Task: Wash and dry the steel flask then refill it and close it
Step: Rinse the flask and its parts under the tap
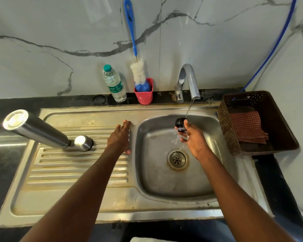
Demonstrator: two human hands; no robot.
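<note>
The steel flask [37, 131] stands upside down on the ribbed drainboard [77, 172], its base toward the camera. A small steel cup-shaped lid [83, 143] sits beside its neck. My right hand [191, 135] holds the flask's black stopper [180, 124] over the sink basin [196, 179], under a thin stream of water from the tap [188, 81]. Water splashes off my fingers. My left hand [121, 137] rests with straight fingers on the ridge between drainboard and basin, holding nothing.
A plastic water bottle [114, 83] and a red cup [144, 94] with a blue-handled bottle brush [136, 67] stand at the back wall. A brown basket [276, 119] holding a checked red cloth [247, 127] sits right of the basin. The drain [177, 159] is open.
</note>
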